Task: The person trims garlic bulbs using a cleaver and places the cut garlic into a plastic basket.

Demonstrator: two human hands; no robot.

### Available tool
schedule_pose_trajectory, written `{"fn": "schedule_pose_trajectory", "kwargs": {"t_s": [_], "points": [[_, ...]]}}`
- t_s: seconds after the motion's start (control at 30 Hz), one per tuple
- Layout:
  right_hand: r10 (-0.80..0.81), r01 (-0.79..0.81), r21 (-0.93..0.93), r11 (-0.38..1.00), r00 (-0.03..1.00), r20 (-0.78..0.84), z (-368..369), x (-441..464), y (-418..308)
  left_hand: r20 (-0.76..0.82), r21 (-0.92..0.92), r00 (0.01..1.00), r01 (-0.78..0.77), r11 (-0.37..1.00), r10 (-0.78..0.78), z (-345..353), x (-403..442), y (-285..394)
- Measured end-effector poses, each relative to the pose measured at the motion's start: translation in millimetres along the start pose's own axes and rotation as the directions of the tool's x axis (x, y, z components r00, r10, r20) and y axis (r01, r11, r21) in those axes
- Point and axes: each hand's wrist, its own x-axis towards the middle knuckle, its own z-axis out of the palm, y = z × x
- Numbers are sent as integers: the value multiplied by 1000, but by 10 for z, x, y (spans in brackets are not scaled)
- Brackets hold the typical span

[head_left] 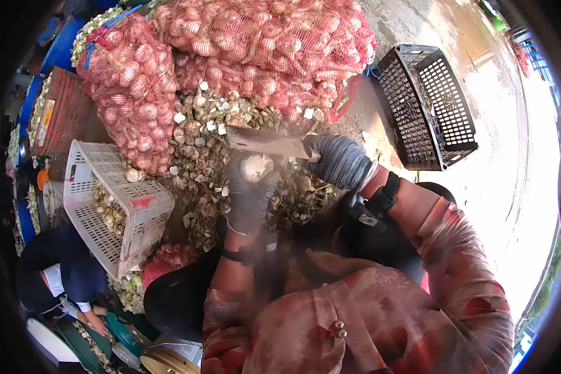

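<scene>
"Filling the far ground: red mesh sacks (262,37) of garlic. Next size down?"

"Scrap heap (196,181) in front. Black crate (411,93) to the right, white crate (146,209) to the left, bulbs inside."

"The broad knife (268,143)?"

"Gloved right hand (340,163), grip closed on its handle end. Blade just beyond the garlic bulb (255,168)."

"Bulb's held?"

"Yes, gloved left hand (248,199), grip curled round it, above the heap."

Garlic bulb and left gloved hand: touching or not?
Touching. The head view shows the garlic bulb held in the left gloved hand, pressed against its fingers.
</scene>
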Motion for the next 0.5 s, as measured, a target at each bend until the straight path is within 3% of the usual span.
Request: {"fn": "schedule_pose_trajectory", "kwargs": {"t_s": [0.03,0.07,0.1,0.17,0.2,0.3,0.37,0.47,0.5], "points": [[-88,91,-49,995,994,65,-40,-6,-44,-53,25,999,-6,1000,7,24,10,19],[-91,98,-78,992,992,89,-71,-55,-123,138,167,990,-42,985,19,-120,58,-85],[-95,102,-76,992,991,92,-25,-77,-138,133,168,991,-40,985,18,-128,61,-159],[-201,204,-29,978,975,95,67,-109,-130,-63,245,977,-185,952,206,-122,55,-301],[-247,253,-48,966,963,105,59,-107,-158,-4,390,954,-274,879,299,-148,83,-322],[-202,218,-69,973,961,189,47,-93,-189,-17,295,973,-216,931,232,-211,70,-509],[-197,211,-55,976,961,196,111,-70,-135,83,604,962,-257,754,262,-327,59,-723],[-132,158,-120,980,971,201,186,-35,-72,55,500,984,-172,849,167,-237,32,-659],[-117,149,-144,978,971,206,189,-31,-41,48,600,977,-195,776,209,-204,34,-589]]}}
